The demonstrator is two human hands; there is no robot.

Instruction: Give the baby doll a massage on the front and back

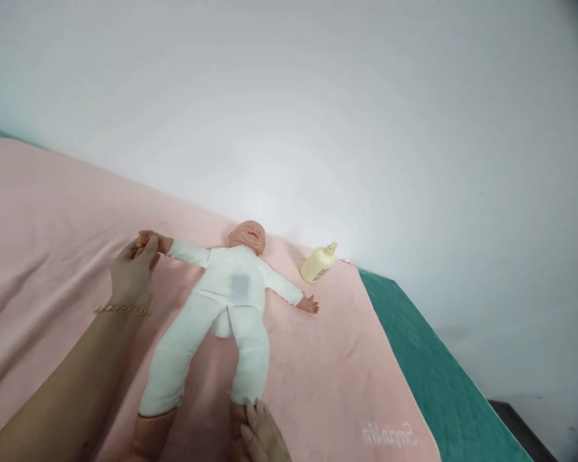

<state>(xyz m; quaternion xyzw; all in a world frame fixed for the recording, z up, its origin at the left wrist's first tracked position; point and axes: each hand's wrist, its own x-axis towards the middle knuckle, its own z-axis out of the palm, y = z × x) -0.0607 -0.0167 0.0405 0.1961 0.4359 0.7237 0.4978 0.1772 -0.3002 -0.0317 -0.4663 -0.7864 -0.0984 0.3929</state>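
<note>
A baby doll (241,273) in a white cloth body lies on its back on a pink blanket (337,366), arms spread and legs toward me. My left hand (133,273), with a gold bracelet at the wrist, pinches the doll's small hand (147,236) at the left, its thumb on top. At the bottom edge, my right hand (264,436) is closed about the doll's lower leg (237,420) just below the white cloth; part of this hand is cut off by the frame. The doll's other leg (157,427) rests beside it, untouched.
A pale yellow pump bottle (319,263) leans near the doll's outstretched right-side hand, close to the white wall (318,115). Green padding (414,346) shows past the blanket's right edge. A dark ledge (520,430) sits at the lower right. Folds run across the blanket's left side.
</note>
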